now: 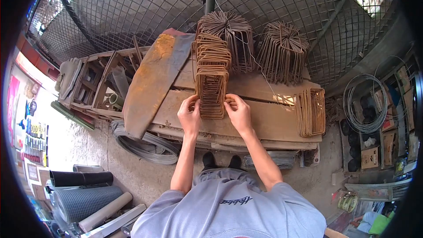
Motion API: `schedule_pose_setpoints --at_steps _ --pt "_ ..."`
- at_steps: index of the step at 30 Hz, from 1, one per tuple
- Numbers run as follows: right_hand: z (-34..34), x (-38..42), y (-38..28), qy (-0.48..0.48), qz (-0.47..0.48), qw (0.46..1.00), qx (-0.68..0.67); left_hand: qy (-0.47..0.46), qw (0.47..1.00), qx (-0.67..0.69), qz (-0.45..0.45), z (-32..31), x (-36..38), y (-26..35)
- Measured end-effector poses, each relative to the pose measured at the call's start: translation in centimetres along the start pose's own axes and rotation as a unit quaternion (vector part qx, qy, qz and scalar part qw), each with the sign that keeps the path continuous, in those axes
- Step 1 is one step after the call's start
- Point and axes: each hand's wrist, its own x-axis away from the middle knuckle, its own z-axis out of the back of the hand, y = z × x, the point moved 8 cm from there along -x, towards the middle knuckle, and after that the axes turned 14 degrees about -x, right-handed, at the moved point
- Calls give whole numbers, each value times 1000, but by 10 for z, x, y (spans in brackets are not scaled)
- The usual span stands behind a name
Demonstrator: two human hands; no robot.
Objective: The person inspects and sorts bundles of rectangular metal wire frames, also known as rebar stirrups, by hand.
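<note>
A long row of rusty rectangular rebar stirrups [212,76] stands in the middle of the wooden table [264,117], running away from me. My left hand [190,113] is at the left side of its near end, fingers curled in a pinch against the wire. On the opposite side my right hand [238,112] pinches the right edge at about the same height. How many stirrups lie between the fingers cannot be made out. A smaller bunch of stirrups [310,112] leans together at the table's right end.
Two round bundles of stirrups, one behind the row [227,31] and one to its right [284,50], stand before a mesh fence [273,0]. A stained sheet [152,79] covers the table's left part. Wire coils lie below [143,143] and hang at right [365,103]. Mesh rolls [88,202] lie lower left.
</note>
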Motion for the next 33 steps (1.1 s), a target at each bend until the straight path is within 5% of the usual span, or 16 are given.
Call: schedule_pose_setpoints --at_steps 16,33 --pt "5 -14 -100 16 189 982 5 -15 994 -30 -109 -5 9 54" --pt "40 -24 -63 69 58 990 -113 -71 990 -5 -122 -25 17 66"
